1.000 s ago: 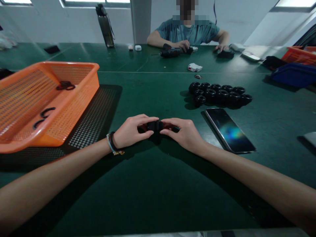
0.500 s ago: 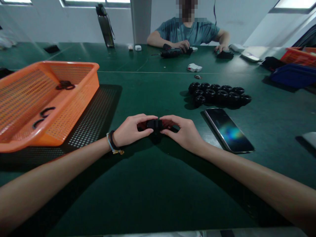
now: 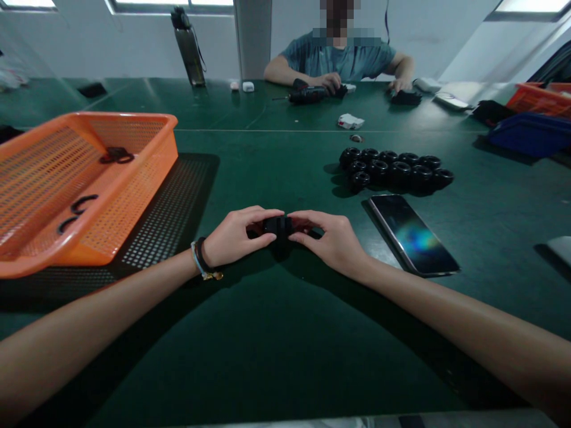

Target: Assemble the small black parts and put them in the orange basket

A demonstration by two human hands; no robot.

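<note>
Between my two hands, low over the green table (image 3: pixel 267 345), is a small black part (image 3: pixel 279 226) with a ridge or gap near its middle. My left hand (image 3: pixel 238 236) pinches its left end between thumb and fingers; a dark band and a light bracelet circle that wrist. The right end sits in the pinch of my right hand (image 3: pixel 332 239). Finer detail of the part is too dark to tell. A phone (image 3: pixel 413 235) lies to the right of my right hand, and several round black pieces (image 3: pixel 401 172) stand grouped behind it.
An orange basket (image 3: pixel 147 205) at the left holds a few dark curved pieces (image 3: pixel 82 205). Across the table sits a person (image 3: pixel 341 59) with a hand near a power drill (image 3: pixel 307 95). A bottle (image 3: pixel 188 50) stands at the back; a blue bin (image 3: pixel 530 135) is far right.
The view has shifted very slightly. Both hands keep the same pinch on the black part, and nothing else has visibly moved.
</note>
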